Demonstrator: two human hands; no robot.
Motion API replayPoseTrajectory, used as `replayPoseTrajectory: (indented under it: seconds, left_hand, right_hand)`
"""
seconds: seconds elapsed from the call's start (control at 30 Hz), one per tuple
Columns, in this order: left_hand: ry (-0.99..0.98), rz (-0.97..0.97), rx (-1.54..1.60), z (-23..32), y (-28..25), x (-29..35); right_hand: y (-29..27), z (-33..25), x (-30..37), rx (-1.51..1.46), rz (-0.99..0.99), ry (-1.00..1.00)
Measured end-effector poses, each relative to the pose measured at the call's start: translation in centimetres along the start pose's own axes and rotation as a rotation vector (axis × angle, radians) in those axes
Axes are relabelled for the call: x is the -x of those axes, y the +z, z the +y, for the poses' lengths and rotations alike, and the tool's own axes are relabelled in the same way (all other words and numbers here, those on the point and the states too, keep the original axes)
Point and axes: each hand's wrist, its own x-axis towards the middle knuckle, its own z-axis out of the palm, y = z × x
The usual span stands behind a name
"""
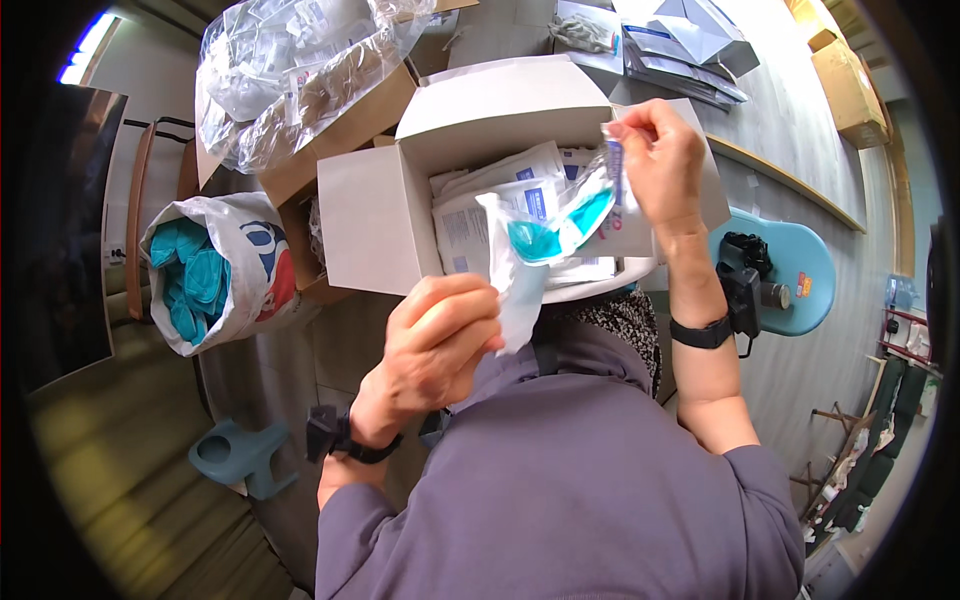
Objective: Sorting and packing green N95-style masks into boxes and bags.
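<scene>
Both my hands hold one clear plastic packet [560, 225] with a teal item inside, stretched between them above an open white cardboard box [375, 215]. My left hand [435, 340] pinches the packet's lower white end, close to my chest. My right hand [660, 160] grips its upper end, raised over the box's right side. Inside the box lie several flat white sealed packets [500, 190] with blue printing.
A white plastic bag of teal gloves [215, 270] sits at the left. A brown cardboard box with clear bagged items [290, 80] stands behind. A teal stool [790, 270] with a black device is on the right, and a small teal stool [240, 455] is lower left.
</scene>
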Motion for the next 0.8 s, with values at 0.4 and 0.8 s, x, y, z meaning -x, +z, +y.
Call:
replayPoseTrajectory:
  seconds: [0.4,0.8]
  left_hand:
    - [-0.666,-0.273,0.024,-3.2,2.3,-1.6]
    - [0.030,-0.373,-0.140,-11.0,8.2,-6.6]
  right_hand:
    - [-0.8,-1.8,2.5,-0.217,-0.178,-0.044]
    - [-5.1,-4.4,5.2,-0.703,-0.937,0.266]
